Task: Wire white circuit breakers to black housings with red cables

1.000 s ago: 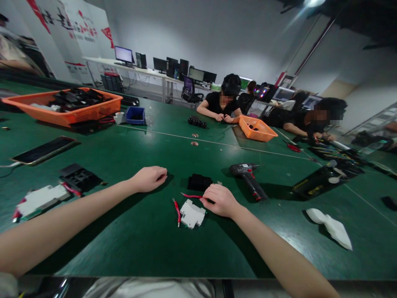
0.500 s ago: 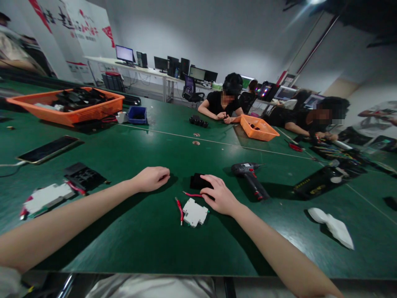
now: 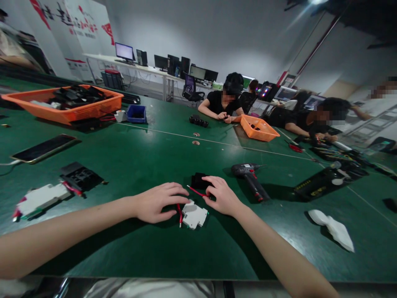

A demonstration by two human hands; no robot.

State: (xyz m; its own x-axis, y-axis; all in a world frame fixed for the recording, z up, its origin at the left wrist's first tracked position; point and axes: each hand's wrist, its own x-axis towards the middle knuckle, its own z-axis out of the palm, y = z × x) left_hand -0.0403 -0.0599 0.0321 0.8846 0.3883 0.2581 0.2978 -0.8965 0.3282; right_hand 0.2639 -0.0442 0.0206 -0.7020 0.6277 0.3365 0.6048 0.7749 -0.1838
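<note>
My left hand (image 3: 161, 202) is open, its fingers apart above the table, just left of a white circuit breaker (image 3: 194, 216). A short red wire (image 3: 180, 217) with a bare metal end lies along the breaker's left side, partly under my left fingertips. My right hand (image 3: 221, 195) is closed on a second red wire (image 3: 197, 191), pinched between thumb and fingers, its tip pointing left. My right index finger reaches over a small black plastic part (image 3: 198, 180) behind the wire, and I cannot tell whether it touches it.
A cordless drill (image 3: 250, 180) lies right of my hands, near a black box (image 3: 322, 184) and a white wrapped item (image 3: 331, 227). Leftward are another white breaker assembly (image 3: 43, 198), a black part (image 3: 81, 176), a phone (image 3: 46, 148) and an orange basket (image 3: 74, 114). People sit opposite.
My left hand has moved right and toward me, its fingers spreading from a loose curl. The red wire at my right hand has lifted and tilted, its tip shifting rightward.
</note>
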